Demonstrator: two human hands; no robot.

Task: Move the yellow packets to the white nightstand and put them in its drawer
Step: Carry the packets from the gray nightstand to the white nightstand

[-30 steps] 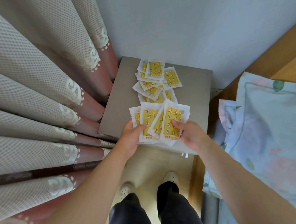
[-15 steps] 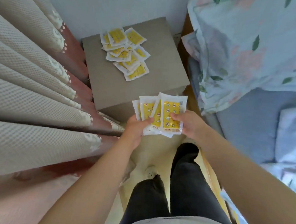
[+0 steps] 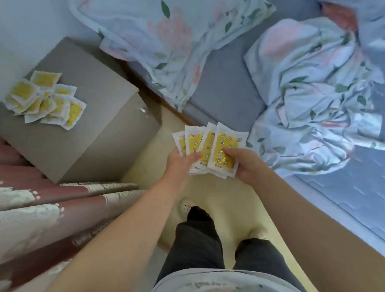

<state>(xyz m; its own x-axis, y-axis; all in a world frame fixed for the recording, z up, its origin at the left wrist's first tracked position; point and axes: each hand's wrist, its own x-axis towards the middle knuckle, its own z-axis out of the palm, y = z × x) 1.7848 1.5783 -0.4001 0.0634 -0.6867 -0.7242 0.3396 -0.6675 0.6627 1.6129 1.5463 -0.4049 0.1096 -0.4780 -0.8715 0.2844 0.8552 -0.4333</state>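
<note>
While carrying toward a nightstand not in view, keep the fan pinched low and level | gripping yellow packets (image 3: 222, 140) with left hand (image 3: 180, 162) and right hand (image 3: 247, 164), over the floor (image 3: 155, 159) beside the bed (image 3: 223, 91) | held with long axes running away from the body, slightly splayed | leaving further packets (image 3: 47, 98) heaped on grey counter (image 3: 75, 144)
</note>
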